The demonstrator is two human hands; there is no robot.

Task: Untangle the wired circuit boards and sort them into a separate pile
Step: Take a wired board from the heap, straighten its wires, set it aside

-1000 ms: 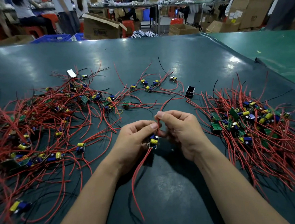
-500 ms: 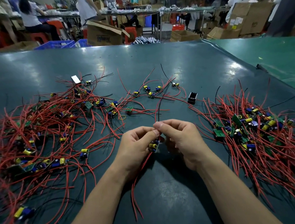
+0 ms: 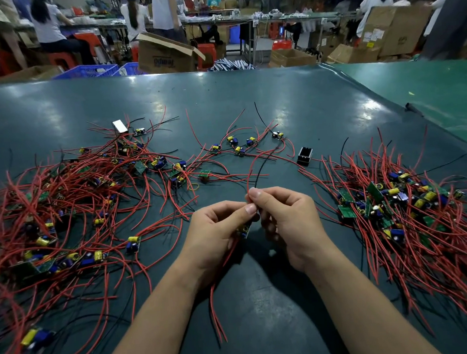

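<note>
Your left hand (image 3: 217, 229) is curled, its fingers wrapped around a small circuit board (image 3: 245, 229) with a yellow part, which peeks out between your two hands just above the dark green table mat (image 3: 267, 315). Your right hand (image 3: 284, 223) is curled too, thumb and forefinger pinching the board's red wire (image 3: 250, 175) and black wire (image 3: 260, 171), which rise away from you toward the far side. Two more red leads (image 3: 214, 305) hang from under your left palm toward the near edge.

To your left lies the big tangled heap of wired boards (image 3: 68, 208); to your right sits the sorted pile (image 3: 405, 212), green boards clustered with red wires fanned out. A few loose boards (image 3: 238, 145) lie at the far centre, and a small black open housing (image 3: 304, 156) stands just beyond them to the right; what it holds cannot be seen. On the floor past the table, an open cardboard box (image 3: 165, 55) and blue crates (image 3: 87, 71) stand; their contents are hidden.

Compared with a second ago, your hands sit closer together, the board is more buried in your left palm, and the pinched wires now stand longer above your right fingertips. The hanging leads reach less far toward you.
</note>
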